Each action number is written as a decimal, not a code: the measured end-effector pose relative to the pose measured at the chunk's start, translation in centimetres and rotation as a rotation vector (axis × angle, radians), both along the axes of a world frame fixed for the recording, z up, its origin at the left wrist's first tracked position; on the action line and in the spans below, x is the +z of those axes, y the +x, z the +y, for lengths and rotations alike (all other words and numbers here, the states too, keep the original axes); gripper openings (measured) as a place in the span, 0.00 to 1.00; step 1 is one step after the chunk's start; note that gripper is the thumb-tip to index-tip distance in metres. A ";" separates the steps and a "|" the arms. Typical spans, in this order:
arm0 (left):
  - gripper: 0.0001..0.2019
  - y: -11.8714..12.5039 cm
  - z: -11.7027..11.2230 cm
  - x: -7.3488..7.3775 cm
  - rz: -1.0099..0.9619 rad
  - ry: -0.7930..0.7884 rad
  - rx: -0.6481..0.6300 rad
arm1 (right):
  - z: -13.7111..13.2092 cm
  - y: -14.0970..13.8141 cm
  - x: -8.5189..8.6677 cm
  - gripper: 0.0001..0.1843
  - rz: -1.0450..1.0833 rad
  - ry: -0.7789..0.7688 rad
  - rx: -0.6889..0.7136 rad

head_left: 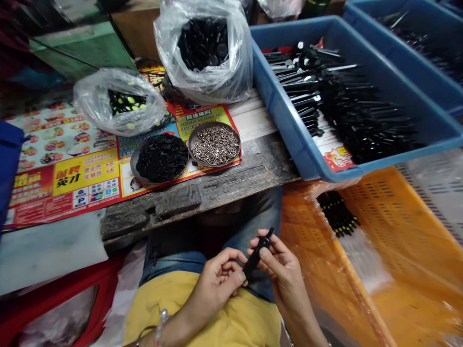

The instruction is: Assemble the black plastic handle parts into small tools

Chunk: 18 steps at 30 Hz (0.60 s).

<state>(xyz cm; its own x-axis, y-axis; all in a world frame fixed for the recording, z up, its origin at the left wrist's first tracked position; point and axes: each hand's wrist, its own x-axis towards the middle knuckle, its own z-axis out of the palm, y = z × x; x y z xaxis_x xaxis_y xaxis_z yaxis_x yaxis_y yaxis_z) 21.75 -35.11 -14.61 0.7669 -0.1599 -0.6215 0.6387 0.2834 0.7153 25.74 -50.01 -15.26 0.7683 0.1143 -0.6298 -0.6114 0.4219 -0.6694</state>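
Observation:
Above my lap, both hands hold one slim black part (253, 259) with a narrow tip and a small round spot near its upper end. My left hand (224, 275) pinches its lower end between thumb and fingers. The thumb of my right hand (280, 262) presses on the upper part, fingers behind it. Whether it is a tool handle or something else I cannot make out. In front, on the bench, are a dish of small black discs (160, 158) and a dish of small silver rivet-like pins (214, 143).
A blue bin (285, 111) at right holds many long black pieces, some with shiny strips. Below it, an orange crate (408, 231) contains black pieces with yellow-green dots. Plastic bags of dotted pieces (121, 103) and black parts (204, 46) stand behind the dishes. The wooden bench edge (217, 193) lies ahead.

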 end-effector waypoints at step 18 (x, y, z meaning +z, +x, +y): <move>0.19 -0.1 0.1 -0.2 -0.019 -0.009 0.023 | 0.2 -0.1 0.6 0.18 -0.048 -0.031 0.006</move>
<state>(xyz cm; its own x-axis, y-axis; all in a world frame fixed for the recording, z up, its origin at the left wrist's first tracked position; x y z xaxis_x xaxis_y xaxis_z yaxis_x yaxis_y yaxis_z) 21.67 -35.05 -14.80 0.7824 -0.1476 -0.6050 0.6180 0.3047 0.7248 25.67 -49.78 -14.70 0.7971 0.0999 -0.5955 -0.5808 0.3968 -0.7108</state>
